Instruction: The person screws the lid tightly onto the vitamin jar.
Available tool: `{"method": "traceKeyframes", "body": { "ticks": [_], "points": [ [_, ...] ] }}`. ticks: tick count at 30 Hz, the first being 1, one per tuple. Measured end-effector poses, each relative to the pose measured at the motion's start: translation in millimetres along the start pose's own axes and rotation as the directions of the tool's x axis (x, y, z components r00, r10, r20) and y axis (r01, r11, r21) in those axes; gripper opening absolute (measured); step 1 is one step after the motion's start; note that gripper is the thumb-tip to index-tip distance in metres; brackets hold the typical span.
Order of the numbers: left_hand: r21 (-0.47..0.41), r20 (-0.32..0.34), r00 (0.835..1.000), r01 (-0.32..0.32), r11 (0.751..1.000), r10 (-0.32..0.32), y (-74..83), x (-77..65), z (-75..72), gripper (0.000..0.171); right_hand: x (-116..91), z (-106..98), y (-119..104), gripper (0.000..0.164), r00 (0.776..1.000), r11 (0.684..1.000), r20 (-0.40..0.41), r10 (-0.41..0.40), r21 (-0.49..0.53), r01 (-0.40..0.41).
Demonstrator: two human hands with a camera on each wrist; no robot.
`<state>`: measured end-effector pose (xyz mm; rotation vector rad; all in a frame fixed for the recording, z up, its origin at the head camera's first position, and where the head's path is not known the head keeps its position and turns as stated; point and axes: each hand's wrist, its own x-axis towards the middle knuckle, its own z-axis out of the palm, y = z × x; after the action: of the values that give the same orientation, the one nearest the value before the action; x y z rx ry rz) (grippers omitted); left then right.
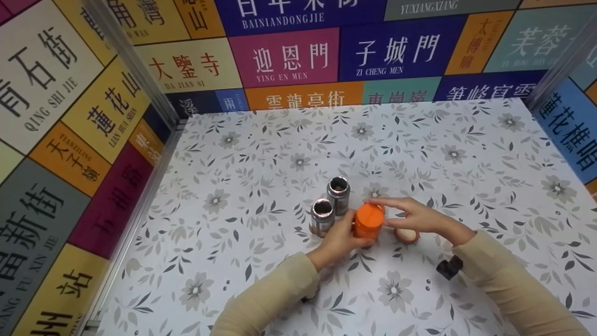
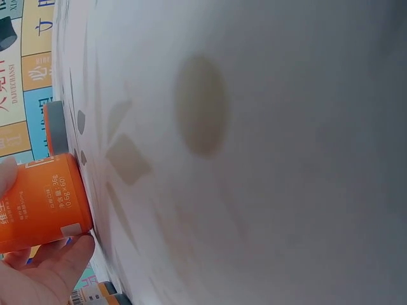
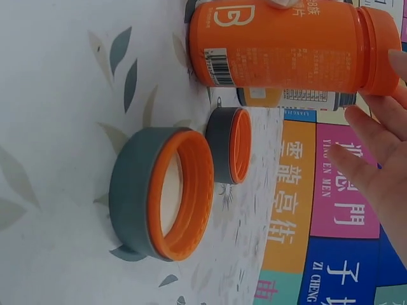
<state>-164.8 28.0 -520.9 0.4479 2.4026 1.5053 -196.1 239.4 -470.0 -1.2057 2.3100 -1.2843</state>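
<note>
An orange bottle (image 1: 368, 224) with an orange screw lid (image 3: 379, 51) stands upright on the table. Low around its body, my left hand (image 1: 343, 238) grips it, and the thumb and fingers also show in the left wrist view. My right hand (image 1: 419, 217) is at the lid, thumb and index finger on its rim, the other fingers held loosely away. Left of the bottle, close to my left hand, are two lidless silver-grey bottles, a nearer one (image 1: 322, 219) and a farther one (image 1: 338, 193). Below the right hand lies a grey cap (image 3: 162, 194), its orange inside facing up.
A second grey-and-orange cap (image 3: 229, 146) lies behind the first. The white table (image 1: 261, 154) has a grey leaf and flower print. Panels with coloured street-name blocks (image 1: 284, 58) border its back and sides. A black wrist camera (image 1: 450, 267) sits at the right cuff.
</note>
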Motion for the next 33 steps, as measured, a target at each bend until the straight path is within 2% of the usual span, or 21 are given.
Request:
{"method": "traceKeyframes", "body": {
  "ticks": [5, 11, 16, 19, 24, 28, 33],
  "points": [
    [0.014, -0.004, 1.000, -0.001, 1.000, 0.001, -0.1, -0.2, 0.1, 0.055, 1, 5, 0, 0.052, 0.997, 0.994, -0.076, 0.025, -0.100, -0.033],
    [0.007, -0.007, 1.000, -0.019, 1.000, 0.019, 0.1, -1.3, -0.1, 0.058, 6, 13, 2, 0.052, 0.987, 0.991, -0.162, 0.004, -0.132, -0.026],
    [0.000, -0.008, 1.000, -0.015, 1.000, 0.015, 0.1, -1.8, -0.8, 0.056, 7, 18, 0, 0.050, 0.974, 0.984, -0.192, 0.123, -0.102, -0.145],
    [0.018, -0.010, 1.000, -0.010, 1.000, 0.010, 0.4, -2.0, -0.6, 0.055, 7, 18, -2, 0.058, 0.973, 0.983, -0.168, 0.160, -0.068, -0.173],
    [0.033, -0.014, 1.000, -0.008, 0.999, 0.008, 0.2, -1.9, -0.5, 0.055, 4, 7, -6, 0.076, 0.992, 0.992, -0.040, 0.124, 0.002, -0.124],
    [0.001, -0.011, 1.000, -0.002, 1.000, 0.002, 0.1, -1.8, -0.1, 0.054, 0, -3, 0, 0.063, 0.997, 0.997, 0.038, 0.071, 0.014, -0.072],
    [0.009, -0.011, 1.000, 0.002, 1.000, -0.002, 0.3, -1.6, 0.1, 0.055, -1, -5, 1, 0.050, 0.999, 1.000, 0.033, 0.006, -0.009, -0.005]
  ]
}}
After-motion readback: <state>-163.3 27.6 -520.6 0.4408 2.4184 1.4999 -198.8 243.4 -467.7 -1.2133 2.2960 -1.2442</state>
